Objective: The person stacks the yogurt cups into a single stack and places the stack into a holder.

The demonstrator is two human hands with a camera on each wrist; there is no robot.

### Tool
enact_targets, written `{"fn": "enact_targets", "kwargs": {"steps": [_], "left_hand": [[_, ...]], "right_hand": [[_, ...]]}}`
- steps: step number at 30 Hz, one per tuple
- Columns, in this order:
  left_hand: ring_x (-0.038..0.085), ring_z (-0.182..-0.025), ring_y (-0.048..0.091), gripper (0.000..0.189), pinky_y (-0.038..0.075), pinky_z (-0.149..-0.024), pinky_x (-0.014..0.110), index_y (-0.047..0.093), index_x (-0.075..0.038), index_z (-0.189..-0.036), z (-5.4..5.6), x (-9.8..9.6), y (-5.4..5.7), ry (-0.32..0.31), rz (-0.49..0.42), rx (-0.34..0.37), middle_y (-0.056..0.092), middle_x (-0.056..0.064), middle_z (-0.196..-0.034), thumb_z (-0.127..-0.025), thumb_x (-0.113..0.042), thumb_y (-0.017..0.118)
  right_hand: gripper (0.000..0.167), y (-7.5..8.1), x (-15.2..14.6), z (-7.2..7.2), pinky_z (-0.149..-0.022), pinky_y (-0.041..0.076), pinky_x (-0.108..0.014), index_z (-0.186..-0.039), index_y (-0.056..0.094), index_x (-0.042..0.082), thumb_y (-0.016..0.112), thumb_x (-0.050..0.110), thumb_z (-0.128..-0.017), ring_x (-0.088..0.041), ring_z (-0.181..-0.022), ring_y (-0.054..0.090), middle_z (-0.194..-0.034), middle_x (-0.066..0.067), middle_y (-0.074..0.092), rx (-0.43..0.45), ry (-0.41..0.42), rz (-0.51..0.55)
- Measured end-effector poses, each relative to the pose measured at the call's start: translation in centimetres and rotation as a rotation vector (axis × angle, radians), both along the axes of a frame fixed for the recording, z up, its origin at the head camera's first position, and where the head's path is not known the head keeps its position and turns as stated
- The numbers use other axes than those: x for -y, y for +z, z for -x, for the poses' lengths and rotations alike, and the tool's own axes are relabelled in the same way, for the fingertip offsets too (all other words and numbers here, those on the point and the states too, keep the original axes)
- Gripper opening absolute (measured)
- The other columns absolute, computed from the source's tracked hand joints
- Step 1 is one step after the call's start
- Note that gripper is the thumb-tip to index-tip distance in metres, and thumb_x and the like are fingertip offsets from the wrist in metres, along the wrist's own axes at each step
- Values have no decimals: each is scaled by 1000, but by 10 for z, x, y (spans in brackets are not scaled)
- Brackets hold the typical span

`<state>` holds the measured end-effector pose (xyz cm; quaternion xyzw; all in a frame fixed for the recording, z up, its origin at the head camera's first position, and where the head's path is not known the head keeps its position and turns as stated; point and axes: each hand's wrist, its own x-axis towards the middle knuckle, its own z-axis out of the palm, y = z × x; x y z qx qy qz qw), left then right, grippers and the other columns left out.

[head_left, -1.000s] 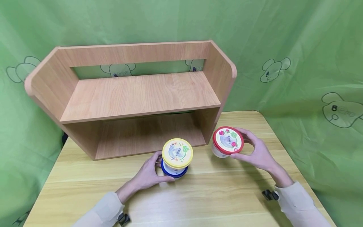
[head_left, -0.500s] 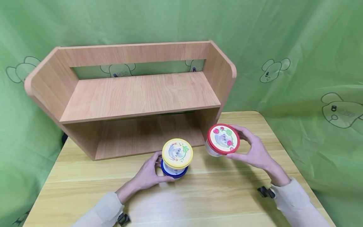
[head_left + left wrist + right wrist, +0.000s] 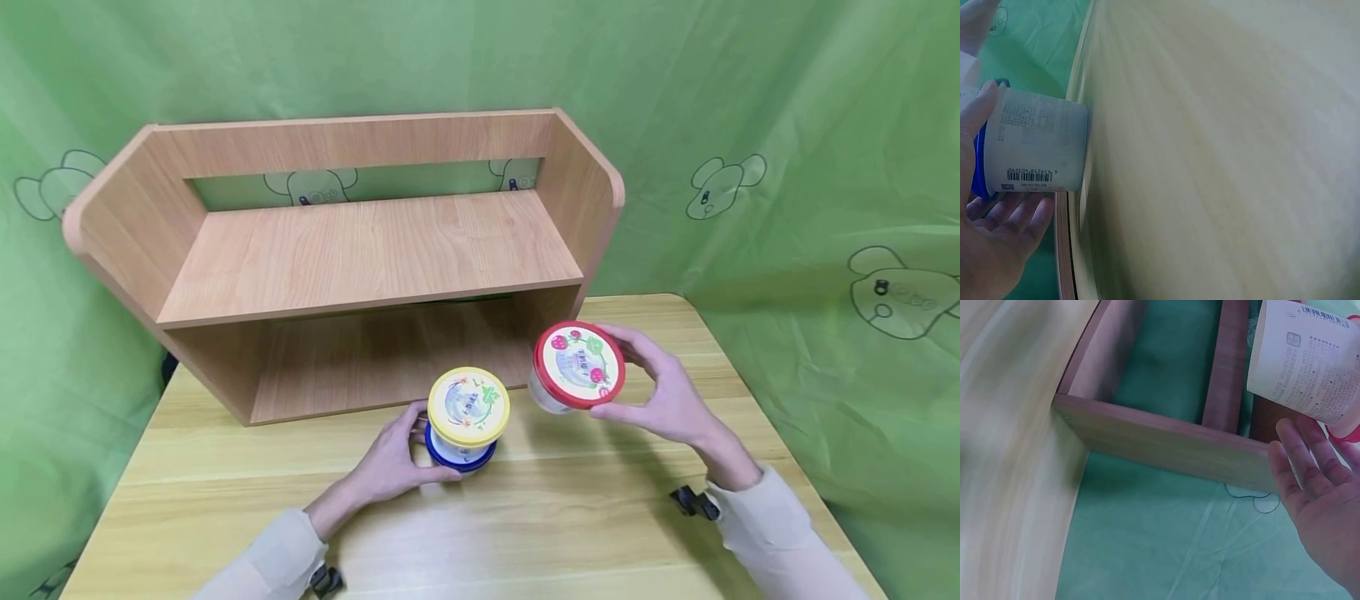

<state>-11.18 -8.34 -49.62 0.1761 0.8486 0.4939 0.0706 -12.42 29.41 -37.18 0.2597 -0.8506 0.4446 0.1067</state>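
Near the middle of the table, a yellow-lidded paper tub [image 3: 468, 406] stands on top of a blue-lidded tub [image 3: 459, 458]. My left hand [image 3: 386, 460] grips the lower one at its lid, thumb in front and fingers behind. The left wrist view shows the blue-lidded tub [image 3: 1038, 140] upright with its base on the table. To the right of this stack, my right hand [image 3: 663, 398] holds a red-lidded tub [image 3: 579, 365] up off the table, tilted slightly. Its printed white side [image 3: 1310, 365] shows in the right wrist view above the fingers.
A two-level wooden shelf [image 3: 375, 250] stands behind the tubs, its lower opening facing me. The wooden table [image 3: 510, 533] runs out to the right and front. Green cloth [image 3: 787, 100] hangs behind and at both sides.
My right hand has moved left and slightly away from me with the red-lidded tub, closer to the stack. The left hand and the two stacked tubs have stayed in place.
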Motion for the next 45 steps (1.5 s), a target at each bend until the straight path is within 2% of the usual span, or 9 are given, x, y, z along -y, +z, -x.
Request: {"fn": "enact_targets", "kwargs": {"steps": [10, 13, 18, 21, 32, 45], "left_hand": [[19, -108, 70, 101, 60, -102, 48, 48, -7, -148, 0, 0, 0, 0, -5, 2, 71, 9, -123, -68, -38, 100], [19, -108, 70, 100, 60, -102, 47, 49, -7, -148, 0, 0, 0, 0, -6, 1, 71, 9, -122, -67, -38, 100], [19, -108, 69, 100, 60, -102, 45, 48, -7, -149, 0, 0, 0, -5, -9, 6, 71, 8, -124, -68, -38, 100], [19, -109, 69, 100, 60, -103, 46, 48, -7, -149, 0, 0, 0, -5, -9, 6, 70, 9, -125, -69, -38, 100], [19, -110, 70, 100, 60, -102, 45, 48, -6, -148, 0, 0, 1, -9, -15, 10, 70, 9, -125, -69, -37, 100], [21, -110, 71, 100, 61, -102, 47, 48, -6, -149, 1, 1, -1, -14, -22, 2, 70, 9, -126, -69, -37, 100]], "right_hand": [[102, 9, 14, 1, -101, 50, -9, -152, 53, 11, 98, 0, -61, 3, -121, 61, -138, 20, 63, -50, 35, -24], [102, 12, 18, 2, -101, 50, -11, -152, 53, 13, 99, 2, -61, 3, -121, 61, -138, 14, 65, -49, 33, -32], [102, 15, 26, 1, -99, 50, -12, -153, 53, 16, 99, 6, -63, 2, -120, 61, -137, -3, 69, -41, 23, -48], [102, 18, 31, 0, -99, 50, -12, -153, 52, 16, 100, 6, -64, 2, -119, 61, -137, -8, 69, -36, 15, -50], [101, 27, 46, -5, -96, 52, -16, -153, 53, 20, 100, 8, -65, 1, -113, 63, -136, -5, 71, -24, -29, -41], [97, 31, 64, -5, -96, 54, -20, -153, 53, 23, 99, 12, -68, -3, -114, 64, -136, 0, 70, 11, -18, -28]]}}
